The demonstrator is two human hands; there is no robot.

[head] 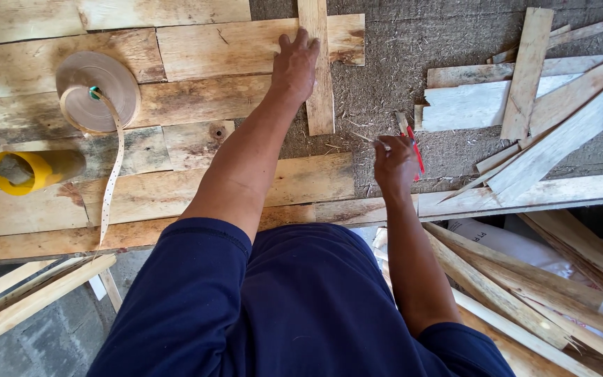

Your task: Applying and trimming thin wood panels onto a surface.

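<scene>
the left hand (294,64) lies flat, fingers spread, on a narrow wood strip (317,70) whose long axis runs away from the person. the right hand (393,162) is clamped on a red-handled tool (413,148). bare mat lies between strip and scrap pile (525,112).

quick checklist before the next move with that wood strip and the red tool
1. Left hand flat on the narrow wood strip: ok.
2. Strip lies upright across the boards' edge, overhanging the fibre mat: ok.
3. Right hand grips the red-handled tool: ok.
4. Tool's tip type: cannot tell.
5. Tool touching the strip: not ok, it is apart.
6. Tape roll and yellow tube away from both hands: ok.
</scene>
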